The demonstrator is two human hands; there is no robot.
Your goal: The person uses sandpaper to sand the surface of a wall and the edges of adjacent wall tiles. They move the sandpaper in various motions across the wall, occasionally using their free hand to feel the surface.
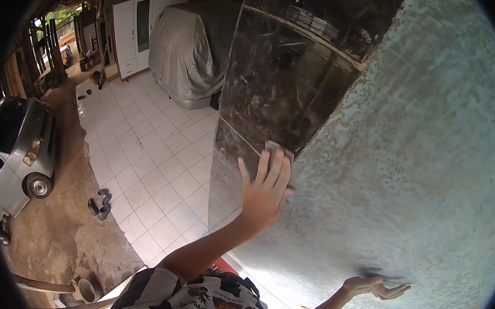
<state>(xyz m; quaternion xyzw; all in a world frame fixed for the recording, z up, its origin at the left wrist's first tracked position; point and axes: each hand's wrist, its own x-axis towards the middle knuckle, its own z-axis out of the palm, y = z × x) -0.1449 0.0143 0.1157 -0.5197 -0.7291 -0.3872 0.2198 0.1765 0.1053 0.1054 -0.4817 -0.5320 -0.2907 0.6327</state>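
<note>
Your left hand (pixel 263 198) holds the pad (pixel 283 147), likely light, stiff, best gripped by its edges; your right hand (pixel 371 286), lower right, is spread.

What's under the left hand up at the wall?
Past the fingertips of the left hand, the edge of a flat, pale brown block shows against dark brown wall tiles. The hand covers the rest.

Brownish pad (pixel 271 145) — seemingly flat — against dark tiles (pixel 270 81).

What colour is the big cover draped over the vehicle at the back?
The cover is grey; it shows in the head view.
</note>
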